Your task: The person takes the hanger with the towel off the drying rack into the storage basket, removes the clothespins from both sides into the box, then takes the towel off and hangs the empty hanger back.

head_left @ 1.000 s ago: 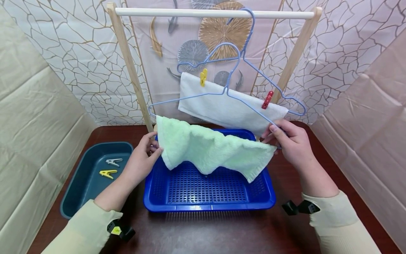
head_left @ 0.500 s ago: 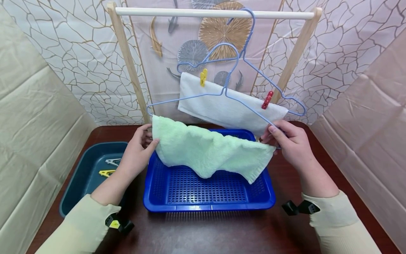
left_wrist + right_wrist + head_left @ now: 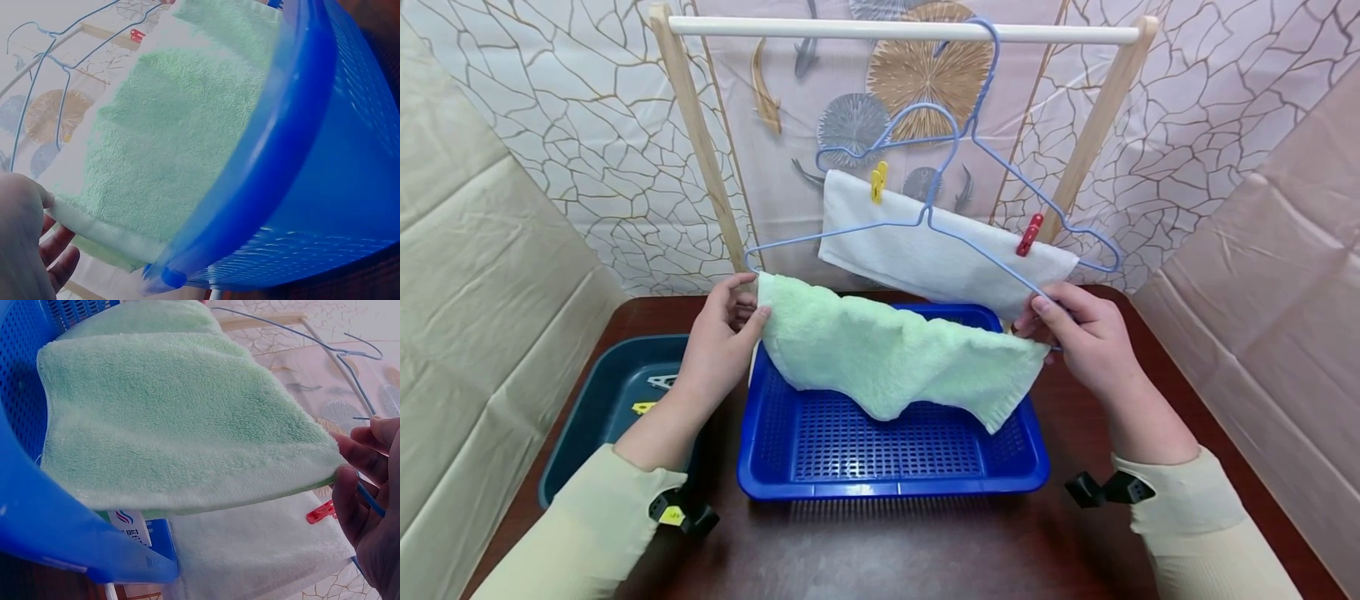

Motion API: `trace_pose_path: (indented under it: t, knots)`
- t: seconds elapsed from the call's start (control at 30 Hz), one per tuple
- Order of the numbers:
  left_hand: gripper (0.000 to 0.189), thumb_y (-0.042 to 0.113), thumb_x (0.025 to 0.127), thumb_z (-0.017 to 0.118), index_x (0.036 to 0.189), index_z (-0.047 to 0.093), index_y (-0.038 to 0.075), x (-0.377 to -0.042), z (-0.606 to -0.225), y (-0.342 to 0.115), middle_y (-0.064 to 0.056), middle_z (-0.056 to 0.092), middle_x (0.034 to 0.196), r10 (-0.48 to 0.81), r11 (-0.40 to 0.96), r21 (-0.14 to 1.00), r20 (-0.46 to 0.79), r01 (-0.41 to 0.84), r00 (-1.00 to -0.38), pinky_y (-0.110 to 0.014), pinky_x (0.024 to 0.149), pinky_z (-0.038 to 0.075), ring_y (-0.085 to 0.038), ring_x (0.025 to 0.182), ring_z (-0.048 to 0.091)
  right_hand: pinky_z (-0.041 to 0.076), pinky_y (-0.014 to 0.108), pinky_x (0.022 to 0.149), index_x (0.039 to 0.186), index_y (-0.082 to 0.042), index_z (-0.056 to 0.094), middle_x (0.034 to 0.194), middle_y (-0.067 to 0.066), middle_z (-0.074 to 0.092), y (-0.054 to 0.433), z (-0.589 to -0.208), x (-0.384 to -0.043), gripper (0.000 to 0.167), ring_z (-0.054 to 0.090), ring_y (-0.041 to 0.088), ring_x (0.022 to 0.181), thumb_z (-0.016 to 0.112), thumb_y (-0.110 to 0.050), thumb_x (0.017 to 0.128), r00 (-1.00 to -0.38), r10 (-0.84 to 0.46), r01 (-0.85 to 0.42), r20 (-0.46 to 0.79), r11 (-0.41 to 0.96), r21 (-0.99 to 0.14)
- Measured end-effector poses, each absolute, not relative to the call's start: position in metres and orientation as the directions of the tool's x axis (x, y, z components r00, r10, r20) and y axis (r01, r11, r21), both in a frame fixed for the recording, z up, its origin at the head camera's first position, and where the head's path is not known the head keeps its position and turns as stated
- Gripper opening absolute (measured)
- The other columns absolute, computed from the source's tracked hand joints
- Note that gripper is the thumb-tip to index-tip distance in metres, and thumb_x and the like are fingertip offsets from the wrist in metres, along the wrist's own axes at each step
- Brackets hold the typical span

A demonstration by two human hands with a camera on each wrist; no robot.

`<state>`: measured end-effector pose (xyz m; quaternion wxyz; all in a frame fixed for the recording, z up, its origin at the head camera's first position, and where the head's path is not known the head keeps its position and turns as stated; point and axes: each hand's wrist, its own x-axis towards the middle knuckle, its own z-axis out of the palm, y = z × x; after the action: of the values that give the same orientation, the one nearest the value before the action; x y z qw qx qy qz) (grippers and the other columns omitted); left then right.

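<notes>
A light green towel (image 3: 880,354) is draped over the bottom of a blue wire hanger (image 3: 981,247), above a blue perforated basket (image 3: 891,489). At the towel's left edge, my left hand (image 3: 715,342) pinches the border near the top corner; in the left wrist view its thumb tip (image 3: 47,199) meets the cloth. My right hand (image 3: 1093,342) grips the hanger's right end together with the towel's right corner. The right wrist view shows the hanger wire running between those fingers, and a white label (image 3: 130,526) under the towel.
Behind, a white towel (image 3: 917,254) hangs from a second hanger (image 3: 977,100) on the rack's white rail (image 3: 820,28), held by a yellow clothespin (image 3: 878,182) and a red clothespin (image 3: 1030,234). A teal tray (image 3: 587,417) at left contains clothespins (image 3: 660,382), partly behind my left arm.
My left hand has moved left and up along the towel's edge, drawing its left side outward and flatter. The hanger has shifted slightly left. My right hand stays nearly in place.
</notes>
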<state>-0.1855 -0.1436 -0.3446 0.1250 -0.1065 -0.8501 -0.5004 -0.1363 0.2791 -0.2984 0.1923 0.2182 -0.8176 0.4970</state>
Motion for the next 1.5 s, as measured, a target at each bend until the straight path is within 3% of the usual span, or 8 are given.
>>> trace_pose_path:
  t: [1.5]
  knots:
    - [0.055, 0.019, 0.102, 0.057, 0.153, 0.037, 0.021, -0.171, -0.357, -0.148, -0.008, 0.057, 0.107, 0.07, 0.579, 0.76, 0.315, 0.295, -0.947, -0.039, 0.078, 0.046, -0.024, 0.091, 0.056, 0.047, 0.026, 0.042, 0.094, 0.001, 0.067, 0.078, 0.003, 0.07, 0.277, -0.3, -0.133, 0.02, 0.068, 0.015, 0.064, 0.052, -0.008, 0.103, -0.863, -0.044, -0.473, 0.504, 0.426, -0.771]
